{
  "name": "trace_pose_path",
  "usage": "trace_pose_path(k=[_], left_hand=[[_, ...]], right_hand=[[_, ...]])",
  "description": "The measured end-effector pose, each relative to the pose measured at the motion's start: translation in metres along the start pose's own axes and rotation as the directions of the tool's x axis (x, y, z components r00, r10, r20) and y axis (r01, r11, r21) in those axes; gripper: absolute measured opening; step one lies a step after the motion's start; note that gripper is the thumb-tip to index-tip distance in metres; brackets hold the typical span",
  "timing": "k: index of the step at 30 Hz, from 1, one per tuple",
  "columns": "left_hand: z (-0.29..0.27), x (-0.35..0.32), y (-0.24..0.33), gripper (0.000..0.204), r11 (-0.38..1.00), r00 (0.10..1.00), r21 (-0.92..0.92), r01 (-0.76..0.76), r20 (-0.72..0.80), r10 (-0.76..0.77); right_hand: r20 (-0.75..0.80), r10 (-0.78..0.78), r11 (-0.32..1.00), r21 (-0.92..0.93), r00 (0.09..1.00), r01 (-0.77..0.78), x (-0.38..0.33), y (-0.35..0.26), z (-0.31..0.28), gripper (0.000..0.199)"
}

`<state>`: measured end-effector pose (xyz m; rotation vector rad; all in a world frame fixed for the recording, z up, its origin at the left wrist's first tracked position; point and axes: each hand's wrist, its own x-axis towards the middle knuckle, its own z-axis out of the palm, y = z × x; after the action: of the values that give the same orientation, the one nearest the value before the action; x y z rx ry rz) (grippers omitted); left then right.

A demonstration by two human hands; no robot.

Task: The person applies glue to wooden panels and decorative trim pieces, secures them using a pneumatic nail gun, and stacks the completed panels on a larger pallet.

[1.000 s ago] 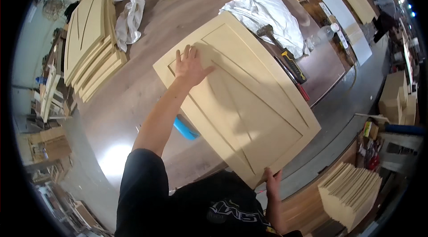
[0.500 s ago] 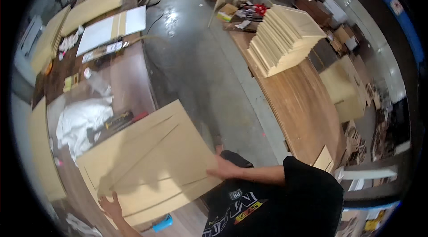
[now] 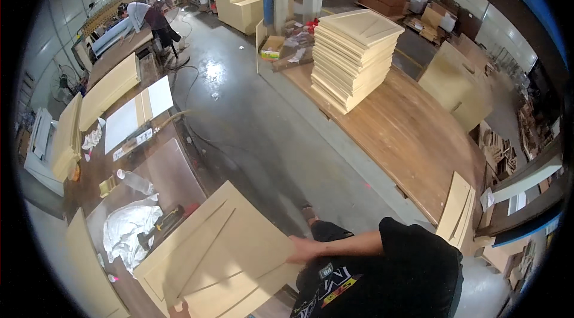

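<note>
A pale wooden panel [image 3: 224, 246] with several thin grooves in its face is between my two hands, tilted over the near end of the left workbench. My right hand [image 3: 303, 250] grips the panel's right edge, fingers wrapped out of sight around it. At the picture's lower rim, my left hand [image 3: 179, 309] holds the near left edge; only its thumb and a bit of the hand show. Just beyond the panel on the bench lie a dark power tool [image 3: 162, 226] and a crumpled white cloth [image 3: 131, 231].
A tall stack of similar panels [image 3: 353, 61] stands on the long brown table [image 3: 394, 132] to the right, with leaning boards [image 3: 457, 207] at its near end. A plastic bottle [image 3: 136, 181] lies on the left bench. Far left, another person [image 3: 156, 22] bends over a bench.
My view has swung up and to the right. The panel and my left hand now sit lower in the picture. The left hand, with fingers spread before, is now mostly cut off.
</note>
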<state>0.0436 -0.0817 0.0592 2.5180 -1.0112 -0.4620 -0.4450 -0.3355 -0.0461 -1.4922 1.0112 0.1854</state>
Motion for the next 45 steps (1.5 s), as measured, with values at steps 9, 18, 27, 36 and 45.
trace_pose_path(k=[9,18,27,36,45], left_hand=[[-0.001,-0.008,-0.006,0.052,0.988,1.0,0.155,0.016,0.006,-0.017],[0.029,-0.009,-0.037,0.083,0.946,0.948,0.13,0.297,-0.156,-0.276],[0.009,-0.03,-0.005,0.083,0.846,0.873,0.214,0.488,-0.134,-0.469],[-0.002,-0.011,0.006,0.089,0.814,0.865,0.316,0.487,-0.05,-0.499],[-0.01,-0.016,0.011,0.089,0.831,0.866,0.263,0.49,-0.039,-0.498]], right_hand=[[-0.189,-0.376,0.927,-0.086,0.907,0.366,0.004,-0.008,0.003,0.033],[-0.015,-0.329,0.94,-0.102,0.944,0.326,-0.025,-0.043,-0.018,0.049],[0.031,-0.314,0.949,0.02,0.949,0.314,-0.032,-0.06,-0.015,0.035],[-0.052,-0.016,0.962,0.273,0.999,0.03,-0.028,-0.044,-0.013,0.051],[0.049,0.003,0.991,0.136,0.999,-0.01,-0.02,-0.034,-0.02,0.05]])
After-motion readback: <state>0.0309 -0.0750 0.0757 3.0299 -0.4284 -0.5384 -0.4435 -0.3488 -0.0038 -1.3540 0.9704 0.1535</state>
